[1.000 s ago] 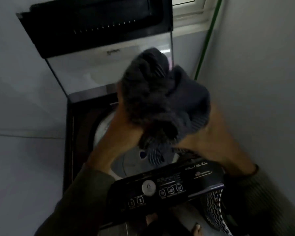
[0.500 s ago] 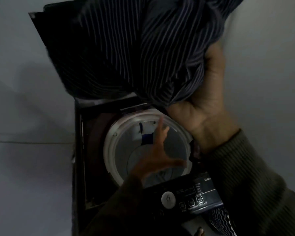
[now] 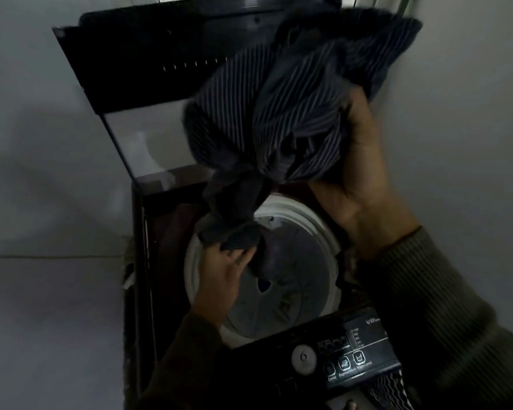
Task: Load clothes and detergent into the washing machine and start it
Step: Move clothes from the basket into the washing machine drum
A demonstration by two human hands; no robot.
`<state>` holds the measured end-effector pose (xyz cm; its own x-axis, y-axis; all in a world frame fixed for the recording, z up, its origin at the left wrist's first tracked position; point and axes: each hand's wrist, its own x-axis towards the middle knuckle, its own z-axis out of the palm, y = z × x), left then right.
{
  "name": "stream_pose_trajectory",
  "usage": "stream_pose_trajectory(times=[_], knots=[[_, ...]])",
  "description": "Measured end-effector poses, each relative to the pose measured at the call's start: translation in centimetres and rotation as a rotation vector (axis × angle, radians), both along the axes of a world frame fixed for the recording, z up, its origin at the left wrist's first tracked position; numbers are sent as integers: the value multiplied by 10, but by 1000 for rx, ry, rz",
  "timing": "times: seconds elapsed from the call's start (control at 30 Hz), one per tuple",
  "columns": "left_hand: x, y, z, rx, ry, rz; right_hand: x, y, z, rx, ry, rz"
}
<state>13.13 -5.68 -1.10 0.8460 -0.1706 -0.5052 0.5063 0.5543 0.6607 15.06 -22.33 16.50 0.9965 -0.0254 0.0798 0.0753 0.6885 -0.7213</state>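
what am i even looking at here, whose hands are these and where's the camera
There is one picture, taken by a wide-angle camera worn on a person's head, looking down at their own two hands. No robot is involved. Below the hands stands a dark top-loading washing machine with its black lid raised and its white-rimmed round drum open. The right hand grips a bunched dark pinstriped garment above the drum. The left hand holds the garment's hanging lower end. Nearest the person is the black control panel with a round silver button. The room is dim, so finer details are hard to tell.
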Motion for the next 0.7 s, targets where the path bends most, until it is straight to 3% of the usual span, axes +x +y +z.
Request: stream_pose_trajectory(times=[0.07, 0.2, 0.4, 0.47, 0.57, 0.7], knots=[[14, 25, -3, -173, 79, -15, -4, -7, -23, -178, 124, -141], [24, 25, -5, -235, 202, -54, -18, -5, -79, -515, 255, -340], [24, -9, -12, -223, 104, -246, -41, 2, -154, -944, 351, -202], [23, -23, -25, -110, 59, -284, -47, 2, -174, -1097, 429, -81], [16, -32, -57, 280, 55, -323, -50, 1, -207, -1274, 537, 65], [11, -46, -98, 345, 86, -339, -45, -8, -237, -1519, 702, 139]])
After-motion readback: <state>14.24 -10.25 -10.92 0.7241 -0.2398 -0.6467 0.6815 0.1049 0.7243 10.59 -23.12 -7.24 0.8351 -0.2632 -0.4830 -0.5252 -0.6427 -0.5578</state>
